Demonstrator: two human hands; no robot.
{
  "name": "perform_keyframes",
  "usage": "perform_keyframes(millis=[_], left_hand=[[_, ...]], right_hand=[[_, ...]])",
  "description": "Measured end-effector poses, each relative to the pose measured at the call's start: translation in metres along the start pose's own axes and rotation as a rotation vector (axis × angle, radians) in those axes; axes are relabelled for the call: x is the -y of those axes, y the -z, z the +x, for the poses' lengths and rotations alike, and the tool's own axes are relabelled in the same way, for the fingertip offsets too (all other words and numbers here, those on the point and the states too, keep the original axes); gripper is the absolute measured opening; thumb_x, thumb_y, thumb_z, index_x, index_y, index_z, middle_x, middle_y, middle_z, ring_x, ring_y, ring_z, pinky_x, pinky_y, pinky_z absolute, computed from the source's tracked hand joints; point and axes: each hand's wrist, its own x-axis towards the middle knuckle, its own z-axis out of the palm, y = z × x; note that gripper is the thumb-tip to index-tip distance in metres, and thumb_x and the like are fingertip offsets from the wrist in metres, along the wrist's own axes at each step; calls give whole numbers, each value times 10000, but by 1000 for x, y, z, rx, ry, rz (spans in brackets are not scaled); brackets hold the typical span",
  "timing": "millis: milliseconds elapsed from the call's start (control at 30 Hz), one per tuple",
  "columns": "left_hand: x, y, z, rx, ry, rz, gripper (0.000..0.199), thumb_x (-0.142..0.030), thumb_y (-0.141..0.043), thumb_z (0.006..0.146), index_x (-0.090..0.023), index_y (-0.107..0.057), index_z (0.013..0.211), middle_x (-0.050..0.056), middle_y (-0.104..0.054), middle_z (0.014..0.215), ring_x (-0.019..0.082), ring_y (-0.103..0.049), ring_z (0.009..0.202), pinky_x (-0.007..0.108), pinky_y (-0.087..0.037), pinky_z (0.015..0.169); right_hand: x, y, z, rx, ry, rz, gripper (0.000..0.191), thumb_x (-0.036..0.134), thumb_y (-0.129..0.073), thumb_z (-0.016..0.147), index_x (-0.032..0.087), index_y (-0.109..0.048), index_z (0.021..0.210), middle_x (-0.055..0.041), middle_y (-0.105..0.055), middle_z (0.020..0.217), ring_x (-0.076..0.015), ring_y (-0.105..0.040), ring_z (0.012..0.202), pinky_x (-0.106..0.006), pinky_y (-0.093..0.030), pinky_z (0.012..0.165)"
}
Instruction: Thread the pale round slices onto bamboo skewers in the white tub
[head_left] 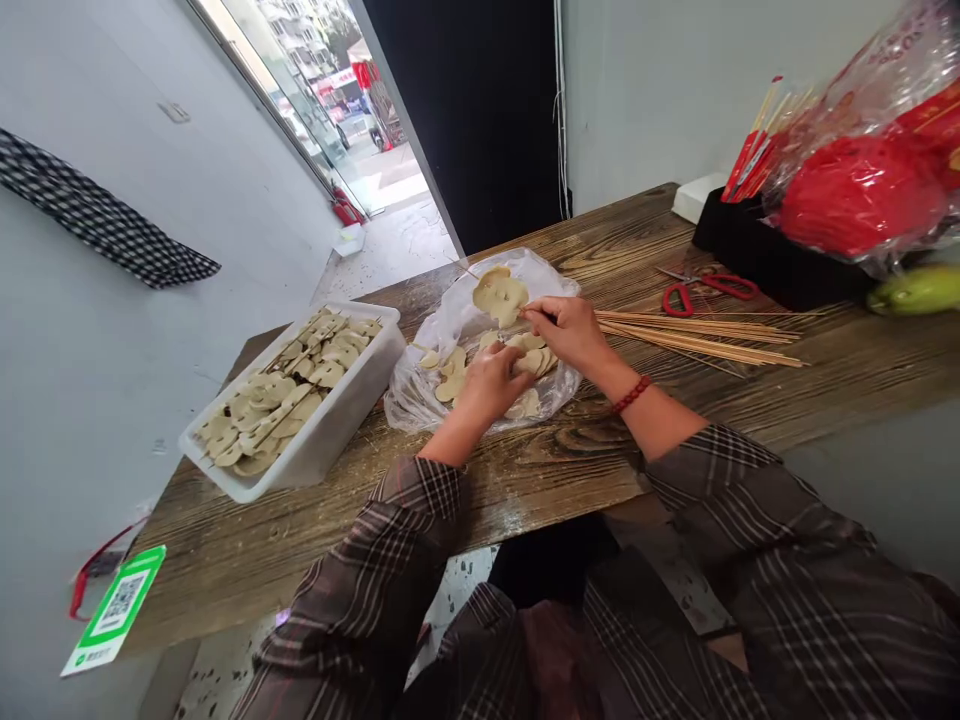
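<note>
Beige round slices with holes (452, 375) lie on a crumpled clear plastic bag (420, 400) on the wooden table. My right hand (566, 330), with a red bead bracelet at the wrist, pinches a thin stick that carries a beige slice (501, 295) above the bag. The stick's far end sticks out at the upper left of the slice. My left hand (491, 382) reaches down over the loose slices, its fingers curved and apart; whether its fingertips touch a slice is too small to tell.
A white tub (322, 450) of skewered slices stands at the left. Thin wooden sticks (705, 335) and red-handled scissors (709, 285) lie at the right, before a black box (787, 260) with red packages. A green QR card (116, 610) hangs at the front left.
</note>
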Motion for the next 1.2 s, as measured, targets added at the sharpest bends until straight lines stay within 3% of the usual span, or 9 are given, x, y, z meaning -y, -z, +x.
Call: perform_keyframes(millis=[133,433,567,667,800,900,967,1100,1200], left_hand=[[-5,-5,3,64,12,58,208,-258,-756,704,-175,-687,882,58,-599,886,172,-532,749,321,-439,743],[15,6,7,125,67,-88,75,-199,-706,697,-168,-690,763,31,-628,819,129,-552,679,273,-432,659],[8,4,6,68,34,35,75,-162,-612,743,-180,-672,702,38,-635,775,143,-538,673,293,-413,676],[2,1,4,-23,91,51,107,-145,-588,733,-186,-625,642,23,-597,678,146,-504,640,293,-395,665],[5,13,2,-121,297,-447,47,-207,-618,708,-181,-603,672,-22,-556,612,111,-488,583,238,-391,590],[14,30,-3,-172,400,-908,153,-271,-682,673,-181,-565,713,-44,-551,628,84,-503,554,208,-434,553],[22,41,-9,-202,431,-1098,226,-268,-724,639,-181,-543,743,-41,-585,678,82,-553,585,212,-492,575],[44,51,-22,-265,473,-1200,292,-242,-758,614,-178,-546,804,-28,-646,762,95,-624,635,214,-545,577],[58,50,-29,-307,488,-1208,312,-249,-786,615,-167,-597,850,-17,-670,788,99,-639,657,206,-554,568]], right_hand=[[4,2,1,-3,2,-3,219,217,-566,883,166,-769,817,-17,-673,676,-155,-603,679,-260,-413,654],[8,4,3,-42,19,18,216,215,-576,880,166,-754,769,-8,-661,655,-145,-580,650,-258,-397,639],[6,4,3,-52,22,16,217,212,-581,881,168,-760,766,-7,-665,654,-144,-582,648,-258,-397,647],[5,4,3,-56,24,11,224,222,-578,884,162,-762,770,-12,-664,652,-146,-579,644,-262,-390,640],[6,4,2,-59,14,23,222,225,-577,876,159,-764,778,-16,-670,656,-150,-586,648,-265,-385,631],[6,3,1,-51,24,44,227,242,-570,872,169,-764,778,-12,-672,651,-148,-589,639,-263,-386,621],[5,2,0,-32,18,62,224,251,-571,863,170,-762,778,-13,-671,637,-149,-588,622,-265,-389,610],[3,-2,-4,67,-24,100,219,290,-593,838,158,-762,792,-17,-668,603,-149,-580,591,-270,-391,585],[6,-1,-8,218,-32,120,264,352,-593,838,150,-756,791,-17,-663,599,-131,-545,551,-266,-378,552]])
